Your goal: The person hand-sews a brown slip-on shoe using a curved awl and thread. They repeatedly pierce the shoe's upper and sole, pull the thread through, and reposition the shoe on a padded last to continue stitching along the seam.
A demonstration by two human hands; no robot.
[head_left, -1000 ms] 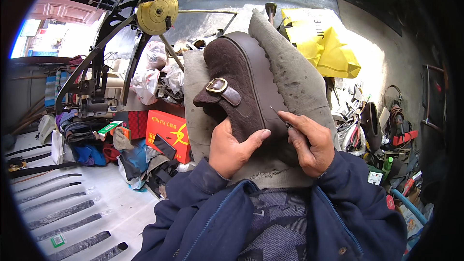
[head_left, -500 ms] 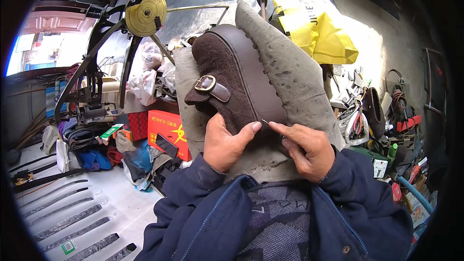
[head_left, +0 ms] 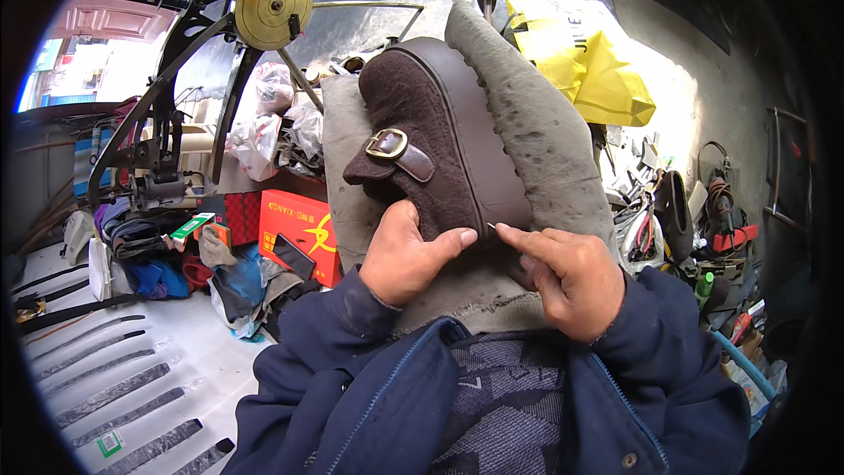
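A dark brown fuzzy shoe (head_left: 409,97) with a gold buckle lies on its side across my lap, its thick brown sole (head_left: 488,145) turned to the right. My left hand (head_left: 404,257) grips the heel end, thumb pressed by the seam between upper and sole. Between the thumb and curled fingers of my right hand (head_left: 573,280) is a thin pointed tool (head_left: 491,227); only its light tip shows, at that seam near the left thumb. The rest is hidden, so I cannot tell its exact kind. Under the shoe spreads a worn grey cloth pad (head_left: 549,145).
A black machine with a brass wheel (head_left: 273,6) stands at the far left. Near it are a red box (head_left: 301,233) and piled cloths and bags. Dark strips (head_left: 123,391) lie on a white surface at lower left. A yellow bag (head_left: 607,79) and tool clutter are right.
The whole view has tilted and shifted slightly. Shoe and hands sit a little further right in the picture, and the tool tip stays at the sole seam by the left thumb.
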